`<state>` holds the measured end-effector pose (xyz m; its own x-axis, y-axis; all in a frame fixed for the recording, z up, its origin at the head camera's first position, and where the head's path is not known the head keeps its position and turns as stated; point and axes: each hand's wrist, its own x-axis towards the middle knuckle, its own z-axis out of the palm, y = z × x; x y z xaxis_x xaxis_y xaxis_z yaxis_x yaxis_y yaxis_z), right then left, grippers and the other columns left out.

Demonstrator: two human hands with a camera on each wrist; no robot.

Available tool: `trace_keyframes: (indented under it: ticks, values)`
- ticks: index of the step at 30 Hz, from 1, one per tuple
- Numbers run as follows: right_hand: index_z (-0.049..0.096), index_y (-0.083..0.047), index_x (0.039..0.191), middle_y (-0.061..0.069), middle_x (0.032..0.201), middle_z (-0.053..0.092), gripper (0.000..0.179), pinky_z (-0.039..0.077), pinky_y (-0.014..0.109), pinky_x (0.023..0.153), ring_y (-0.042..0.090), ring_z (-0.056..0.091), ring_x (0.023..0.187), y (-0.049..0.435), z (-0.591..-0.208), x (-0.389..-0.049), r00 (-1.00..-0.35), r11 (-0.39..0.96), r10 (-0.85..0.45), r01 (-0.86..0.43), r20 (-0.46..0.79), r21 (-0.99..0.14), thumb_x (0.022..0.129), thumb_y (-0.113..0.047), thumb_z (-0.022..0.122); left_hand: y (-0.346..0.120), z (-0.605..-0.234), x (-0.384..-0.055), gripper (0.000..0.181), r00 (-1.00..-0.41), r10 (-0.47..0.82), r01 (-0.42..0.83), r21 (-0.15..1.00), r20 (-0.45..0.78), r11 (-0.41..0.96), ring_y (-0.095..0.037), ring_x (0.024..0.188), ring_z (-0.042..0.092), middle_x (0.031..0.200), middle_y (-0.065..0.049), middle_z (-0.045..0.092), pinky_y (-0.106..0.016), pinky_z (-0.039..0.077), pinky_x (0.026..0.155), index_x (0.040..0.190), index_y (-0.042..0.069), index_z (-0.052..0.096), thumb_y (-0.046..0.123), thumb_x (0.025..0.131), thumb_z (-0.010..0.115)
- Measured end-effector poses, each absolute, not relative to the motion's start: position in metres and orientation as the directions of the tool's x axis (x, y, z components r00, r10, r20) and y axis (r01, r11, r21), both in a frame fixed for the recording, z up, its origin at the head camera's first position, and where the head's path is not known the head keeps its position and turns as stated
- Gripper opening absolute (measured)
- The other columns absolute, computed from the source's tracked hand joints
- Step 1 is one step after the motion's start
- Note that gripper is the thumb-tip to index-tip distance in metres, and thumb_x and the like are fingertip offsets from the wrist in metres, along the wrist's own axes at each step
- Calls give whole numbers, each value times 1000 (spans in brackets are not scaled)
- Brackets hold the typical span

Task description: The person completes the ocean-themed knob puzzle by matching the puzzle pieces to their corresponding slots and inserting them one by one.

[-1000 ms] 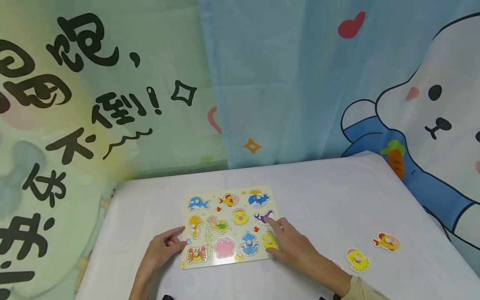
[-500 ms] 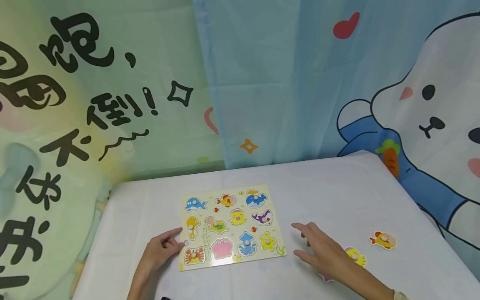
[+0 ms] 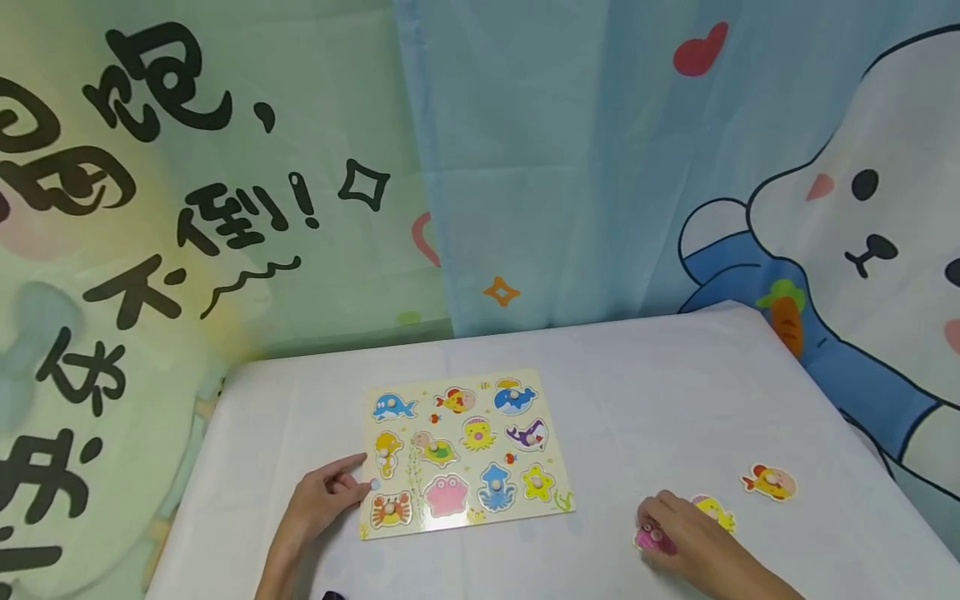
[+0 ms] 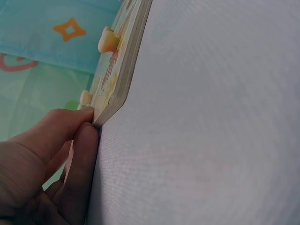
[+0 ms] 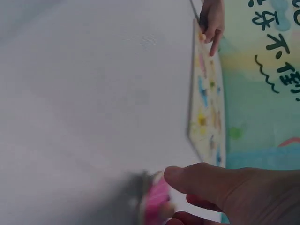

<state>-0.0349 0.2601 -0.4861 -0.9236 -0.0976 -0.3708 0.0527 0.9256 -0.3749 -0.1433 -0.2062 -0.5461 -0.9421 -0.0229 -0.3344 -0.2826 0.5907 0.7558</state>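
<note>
On the white tabletop lies a peg puzzle board (image 3: 416,467) with sea-animal shapes, many filled by knobbed pieces. My left hand (image 3: 324,498) holds its left edge; in the left wrist view the thumb and index fingertips (image 4: 86,127) meet at the board's corner. To the right of the board, my right hand (image 3: 690,537) has curled fingers around a pink puzzle piece (image 3: 651,540) with a small knob. The right wrist view shows the thumb at the edge of this blurred pink piece (image 5: 157,201). Part of it is hidden under the hand.
Beyond the right hand lie a yellow octopus piece (image 3: 716,510), partly covered by the hand, and a red-and-yellow fish piece (image 3: 769,482). A printed curtain (image 3: 525,167) hangs behind the table. A small black object (image 3: 333,595) shows at the front edge.
My right hand has left the purple whale piece in the board, moved right and down, and closed its fingers at the pink puzzle piece. The left hand stays at the board's edge.
</note>
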Motion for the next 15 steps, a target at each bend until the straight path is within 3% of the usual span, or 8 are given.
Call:
trace_keyframes:
  ticks: [5,9,15]
  values:
    - [61,-17,103,-5,87,51,31,50,21,69,6,48,78,276,-501,-31,-899,896,-121,83,-420,-436,78,-18,79,-206,-545,-143,51,-941,-27,-289,760,-337,582,-11,67,51,75,1,60,-20,40,61,126,12,65,21,78,80]
    - [61,-13,100,-6,84,48,16,45,18,66,-3,41,73,284,-507,-26,-921,861,-193,7,-339,-509,86,-11,69,-204,-545,-143,51,-937,-26,-297,758,-347,581,-11,67,51,76,0,60,-21,39,61,126,12,65,22,79,80]
    - [64,-9,94,-6,79,46,13,40,16,62,-4,38,70,285,-513,-27,-945,854,-184,-18,-269,-520,83,-5,69,-205,-546,-143,52,-932,-39,-313,748,-361,586,-11,69,51,78,1,60,-21,40,62,127,13,65,22,78,80]
